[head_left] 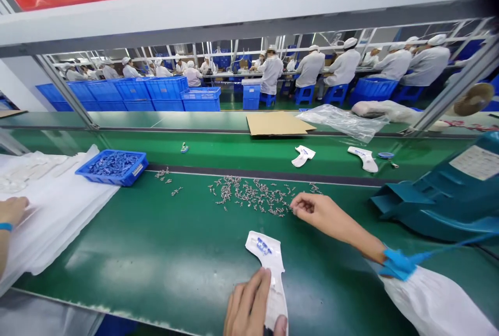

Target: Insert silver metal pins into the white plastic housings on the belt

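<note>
A white plastic handle-shaped shell with a blue part in its wide end lies at the near middle of the green table. My left hand grips its lower end, with the fingers along one side and the thumb on the other. At the right end of a scatter of small metal parts, my right hand has its fingertips pinched together. Whatever may be between those fingertips is too small to make out. A blue strap circles my right wrist.
A blue tray of small blue parts stands on white sheets, beside another person's hand. Two more white shells lie on the green conveyor beyond. A teal bin lies at right; cardboard sits behind.
</note>
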`<move>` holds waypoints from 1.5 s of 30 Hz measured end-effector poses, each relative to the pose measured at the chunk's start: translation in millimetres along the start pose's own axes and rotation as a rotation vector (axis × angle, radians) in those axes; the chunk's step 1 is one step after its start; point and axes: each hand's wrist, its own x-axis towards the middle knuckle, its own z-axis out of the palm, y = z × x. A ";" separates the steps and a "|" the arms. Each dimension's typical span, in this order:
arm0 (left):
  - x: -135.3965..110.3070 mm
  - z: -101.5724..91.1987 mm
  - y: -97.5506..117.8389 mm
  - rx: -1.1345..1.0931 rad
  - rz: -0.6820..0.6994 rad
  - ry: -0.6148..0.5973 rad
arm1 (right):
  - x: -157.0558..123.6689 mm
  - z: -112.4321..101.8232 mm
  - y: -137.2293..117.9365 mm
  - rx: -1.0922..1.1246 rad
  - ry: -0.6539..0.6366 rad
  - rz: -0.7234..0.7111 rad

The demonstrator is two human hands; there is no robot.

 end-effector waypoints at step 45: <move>43.5 -25.3 14.1 0.040 -0.032 -0.284 | -55.0 37.3 -61.3 -0.167 -0.444 0.022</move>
